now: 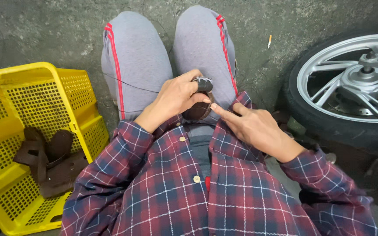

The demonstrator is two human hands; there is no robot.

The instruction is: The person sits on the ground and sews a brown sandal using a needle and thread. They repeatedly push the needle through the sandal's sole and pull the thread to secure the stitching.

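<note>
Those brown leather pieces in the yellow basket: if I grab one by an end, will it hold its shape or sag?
The brown leather pieces would probably sag: they lie slumped and curved against the yellow basket wall. They look thin, so likely light. Their straps overlap, so lifting one may drag another along. They seem matte, hence unlikely to slip.

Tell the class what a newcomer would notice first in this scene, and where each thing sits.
At centre, the left hand grips a small brown leather piece over the lap, the right hand touching it. A bright yellow plastic mesh crate stands at left, holding brown leather pieces. A silver-spoked motorcycle wheel fills the right.
</note>
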